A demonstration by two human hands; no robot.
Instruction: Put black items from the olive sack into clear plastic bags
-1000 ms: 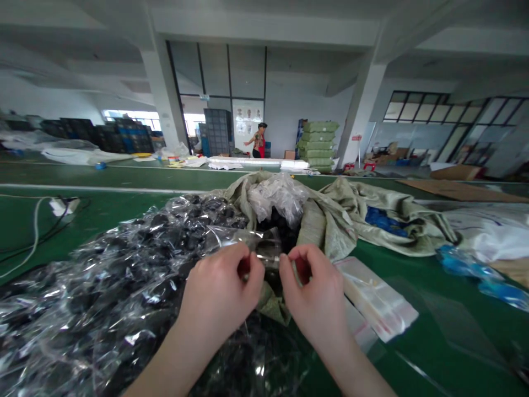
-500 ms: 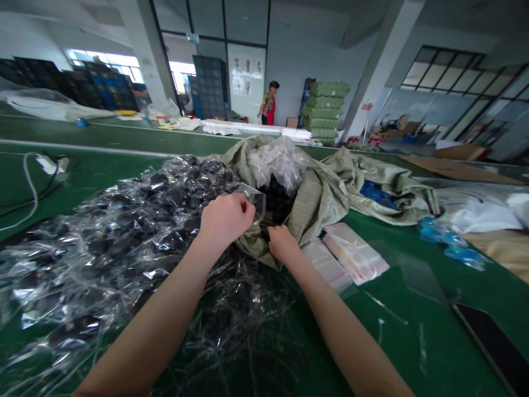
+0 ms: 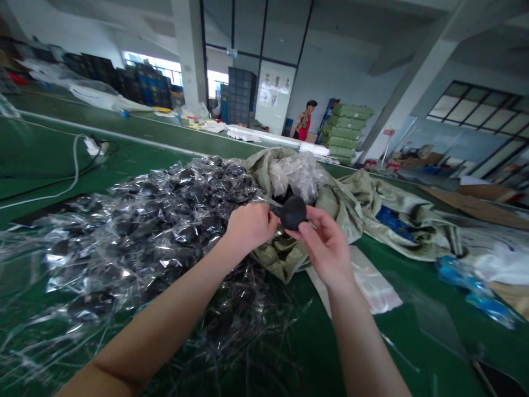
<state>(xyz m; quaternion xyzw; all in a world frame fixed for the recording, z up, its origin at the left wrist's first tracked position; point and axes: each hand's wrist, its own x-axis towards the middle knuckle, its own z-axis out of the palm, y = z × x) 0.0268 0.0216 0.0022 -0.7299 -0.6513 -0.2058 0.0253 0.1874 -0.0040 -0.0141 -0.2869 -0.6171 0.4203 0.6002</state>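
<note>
My right hand grips a black bulb-shaped piece between thumb and fingers, its narrow end pointing left. My left hand is closed just left of it, with the edge of a clear plastic bag at its fingers; most of that bag is hidden. Behind both hands an open olive woven sack holds more black pieces and crumpled clear plastic. To the left spreads a big heap of black pieces in clear bags. A stack of flat clear bags lies under my right forearm.
Another woven sack with blue material lies to the right, near blue plastic wrap. A phone-like dark slab sits at lower right. Left are a cable and socket. Beyond the green table stands a person.
My right hand has come up out of the sack's mouth with a black bulb-shaped piece and brought it to my left hand. The view has turned left, so the scene sits further right.
</note>
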